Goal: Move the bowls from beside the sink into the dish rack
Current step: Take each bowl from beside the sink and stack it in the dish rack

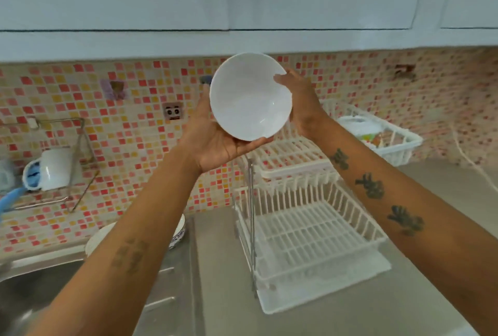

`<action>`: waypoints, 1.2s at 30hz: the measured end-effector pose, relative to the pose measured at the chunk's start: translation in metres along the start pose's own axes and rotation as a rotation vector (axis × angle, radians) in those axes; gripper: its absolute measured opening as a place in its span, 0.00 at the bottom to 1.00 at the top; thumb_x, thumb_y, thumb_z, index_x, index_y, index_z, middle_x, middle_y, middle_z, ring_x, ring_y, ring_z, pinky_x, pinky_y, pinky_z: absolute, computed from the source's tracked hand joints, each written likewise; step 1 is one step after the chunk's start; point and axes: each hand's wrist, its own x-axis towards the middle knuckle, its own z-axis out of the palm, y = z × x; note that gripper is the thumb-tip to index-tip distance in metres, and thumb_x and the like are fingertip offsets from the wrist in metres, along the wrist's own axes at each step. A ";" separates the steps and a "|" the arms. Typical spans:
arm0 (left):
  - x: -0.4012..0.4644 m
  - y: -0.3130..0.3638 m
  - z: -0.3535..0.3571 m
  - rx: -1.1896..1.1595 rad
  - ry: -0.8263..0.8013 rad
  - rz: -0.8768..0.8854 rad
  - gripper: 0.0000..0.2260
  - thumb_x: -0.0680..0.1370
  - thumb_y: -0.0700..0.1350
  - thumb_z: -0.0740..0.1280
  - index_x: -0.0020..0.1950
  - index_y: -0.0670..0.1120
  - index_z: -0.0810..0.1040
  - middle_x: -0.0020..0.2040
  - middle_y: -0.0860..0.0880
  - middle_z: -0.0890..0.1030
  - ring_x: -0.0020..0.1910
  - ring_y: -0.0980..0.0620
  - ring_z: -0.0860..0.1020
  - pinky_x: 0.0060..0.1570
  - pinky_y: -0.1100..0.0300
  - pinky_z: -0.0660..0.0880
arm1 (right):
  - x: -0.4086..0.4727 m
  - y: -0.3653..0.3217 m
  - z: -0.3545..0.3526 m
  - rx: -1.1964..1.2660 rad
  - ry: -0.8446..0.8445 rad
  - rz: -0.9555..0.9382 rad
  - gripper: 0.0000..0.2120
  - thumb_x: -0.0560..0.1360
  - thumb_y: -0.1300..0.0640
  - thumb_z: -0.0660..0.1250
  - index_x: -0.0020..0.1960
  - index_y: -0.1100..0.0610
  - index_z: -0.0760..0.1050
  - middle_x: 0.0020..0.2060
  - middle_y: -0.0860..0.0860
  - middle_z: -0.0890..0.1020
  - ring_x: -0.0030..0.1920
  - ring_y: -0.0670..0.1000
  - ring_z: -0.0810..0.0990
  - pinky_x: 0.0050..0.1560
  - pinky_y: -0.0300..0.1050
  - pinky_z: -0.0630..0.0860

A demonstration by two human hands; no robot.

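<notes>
Mid-transfer step, by the look of it: one bowl in the air, nothing in the rack yet.

Nearest: brushed stainless sink basin, left of the rack and lowest in view, dull grey, curved rim. On the ledge between sink and rack, a second bowl with white inside and blue-patterned outer wall, mostly hidden behind the left forearm. Probably next in line.

Landmark: white plastic two-tier dish rack on the grey steel counter. Slatted lower tray, upright pegs along the back, thin metal post at its left corner, flat drip tray underneath. Both tiers bare as far as visible.

Above the rack's upper tier: plain white glossy round bowl, smooth, looks ceramic, tilted with its mouth toward the camera. Left hand cupped under the bowl's lower-left edge, palm up, fingers curled loosely round the underside. Right hand flat against the right rim, fingers extended and pressing inward. Both in contact, neither closed tight.

Next move calls for: lowering toward a tier, turning the bowl rim-down or standing it on edge between pegs, releasing only once seated. Glazed surface likely slippery if wet; two-hand support worth holding until contact.

Left of the rack, on the wall: wire shelf with a white mug lying on its side. Behind the rack: white plastic basket, contents unclear. Farthest: pink, orange and cream mosaic tile backsplash.
</notes>
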 end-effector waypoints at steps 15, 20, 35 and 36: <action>0.184 -0.071 0.097 1.027 0.173 0.315 0.37 0.72 0.57 0.73 0.74 0.47 0.58 0.64 0.48 0.70 0.60 0.50 0.75 0.50 0.60 0.75 | 0.024 0.023 -0.190 -0.221 0.324 0.129 0.23 0.80 0.40 0.50 0.38 0.54 0.72 0.36 0.52 0.74 0.33 0.48 0.72 0.36 0.40 0.68; 0.217 -0.099 0.091 1.206 0.182 0.288 0.44 0.63 0.62 0.78 0.71 0.50 0.60 0.66 0.46 0.71 0.62 0.46 0.75 0.60 0.50 0.77 | 0.031 0.064 -0.217 -0.252 0.302 0.201 0.31 0.75 0.34 0.52 0.55 0.58 0.80 0.53 0.58 0.82 0.52 0.57 0.81 0.59 0.52 0.75; 0.244 -0.136 0.084 1.431 0.270 0.309 0.44 0.64 0.57 0.79 0.74 0.52 0.60 0.69 0.44 0.65 0.63 0.48 0.70 0.56 0.59 0.72 | 0.046 0.102 -0.240 -0.342 0.228 0.282 0.41 0.62 0.27 0.59 0.62 0.55 0.75 0.56 0.52 0.81 0.55 0.54 0.81 0.59 0.55 0.76; 0.245 -0.137 0.083 1.440 0.266 0.293 0.44 0.64 0.57 0.79 0.74 0.52 0.60 0.69 0.44 0.65 0.62 0.48 0.70 0.56 0.60 0.72 | 0.046 0.104 -0.241 -0.358 0.224 0.283 0.39 0.63 0.28 0.61 0.63 0.55 0.75 0.56 0.51 0.81 0.54 0.53 0.81 0.58 0.54 0.77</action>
